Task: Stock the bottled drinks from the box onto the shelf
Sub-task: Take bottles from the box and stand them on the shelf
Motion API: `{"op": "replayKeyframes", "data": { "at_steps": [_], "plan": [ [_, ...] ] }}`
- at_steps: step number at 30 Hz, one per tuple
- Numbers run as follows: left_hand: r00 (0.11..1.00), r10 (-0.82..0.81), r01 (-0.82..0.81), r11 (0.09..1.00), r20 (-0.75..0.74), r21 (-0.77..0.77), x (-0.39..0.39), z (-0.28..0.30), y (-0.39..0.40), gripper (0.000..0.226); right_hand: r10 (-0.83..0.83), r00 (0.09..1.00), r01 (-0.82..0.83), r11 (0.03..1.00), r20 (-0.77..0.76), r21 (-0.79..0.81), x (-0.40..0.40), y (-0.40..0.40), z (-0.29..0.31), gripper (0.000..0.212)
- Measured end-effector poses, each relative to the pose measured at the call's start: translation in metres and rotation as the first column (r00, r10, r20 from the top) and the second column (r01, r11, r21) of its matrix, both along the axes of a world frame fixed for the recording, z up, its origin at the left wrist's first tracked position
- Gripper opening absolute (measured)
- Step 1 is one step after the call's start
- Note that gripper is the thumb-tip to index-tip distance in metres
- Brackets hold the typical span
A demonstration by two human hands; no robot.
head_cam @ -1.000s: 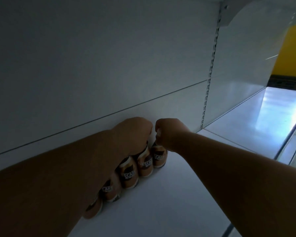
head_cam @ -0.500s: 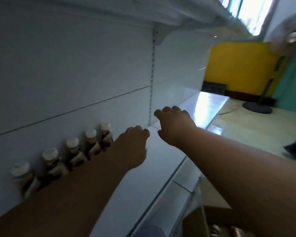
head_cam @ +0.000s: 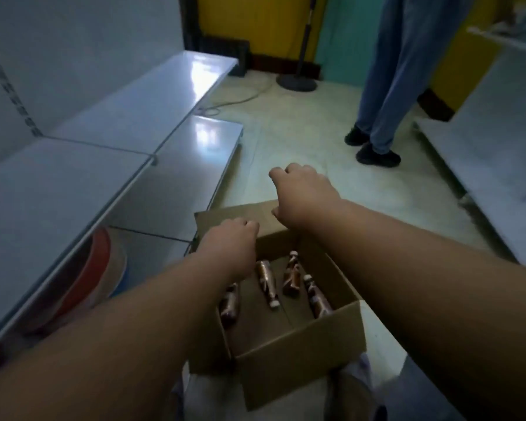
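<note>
An open cardboard box (head_cam: 298,354) stands on the floor below me. Several small brown bottles with white caps lie on its bottom, one of them (head_cam: 267,282) near the middle and another (head_cam: 317,297) toward the right wall. My left hand (head_cam: 230,243) hovers over the box's far left part, fingers loosely curled and holding nothing. My right hand (head_cam: 304,196) hangs above the far flap, fingers also curled downward and empty. The white shelf (head_cam: 52,196) runs along the left.
A person in blue trousers and dark shoes (head_cam: 377,153) stands on the floor ahead. A fan stand base (head_cam: 296,83) with a cable sits near the yellow wall. Another white shelf (head_cam: 492,141) runs along the right. A red-and-white round object (head_cam: 97,275) lies under the left shelf.
Both hands left the bottles standing on the shelf and came down over the box. My view swung from the shelf's back wall to the floor and box.
</note>
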State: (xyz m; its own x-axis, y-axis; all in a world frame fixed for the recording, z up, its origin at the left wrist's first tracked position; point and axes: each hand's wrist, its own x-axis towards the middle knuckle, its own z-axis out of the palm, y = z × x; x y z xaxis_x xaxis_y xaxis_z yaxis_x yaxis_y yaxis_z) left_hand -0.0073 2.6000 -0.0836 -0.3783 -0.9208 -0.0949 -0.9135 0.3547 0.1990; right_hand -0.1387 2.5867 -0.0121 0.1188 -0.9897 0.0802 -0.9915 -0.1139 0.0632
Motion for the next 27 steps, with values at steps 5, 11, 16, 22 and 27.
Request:
{"op": "replayKeyframes", "data": {
  "at_steps": [5,11,16,22,27],
  "plan": [
    [0.993,-0.016,-0.010,0.977,0.120,0.211,-0.042,-0.113,-0.028,0.058,-0.078,0.996,0.065,0.973,0.052,0.222,-0.050,-0.031,-0.118,0.047],
    [0.962,-0.009,-0.112,0.899,0.272,0.423,-0.059,-0.222,-0.071,0.062,-0.136,0.984,0.080,0.909,0.110,0.409,-0.076,-0.071,-0.245,0.053],
    [0.947,0.060,-0.216,0.845,0.315,0.489,-0.057,-0.281,-0.106,0.058,-0.125,0.986,0.027,0.781,0.114,0.624,-0.078,-0.106,-0.325,0.065],
    [0.901,0.051,-0.301,0.789,0.432,0.536,-0.049,-0.338,-0.139,0.072,-0.121,0.992,0.097,0.555,-0.035,0.826,-0.054,-0.114,-0.403,0.052],
    [0.903,0.173,-0.386,0.730,0.393,0.564,-0.047,-0.373,-0.150,0.062,-0.058,0.998,0.048,0.465,-0.024,0.884,-0.047,-0.107,-0.431,0.042]
  ]
}}
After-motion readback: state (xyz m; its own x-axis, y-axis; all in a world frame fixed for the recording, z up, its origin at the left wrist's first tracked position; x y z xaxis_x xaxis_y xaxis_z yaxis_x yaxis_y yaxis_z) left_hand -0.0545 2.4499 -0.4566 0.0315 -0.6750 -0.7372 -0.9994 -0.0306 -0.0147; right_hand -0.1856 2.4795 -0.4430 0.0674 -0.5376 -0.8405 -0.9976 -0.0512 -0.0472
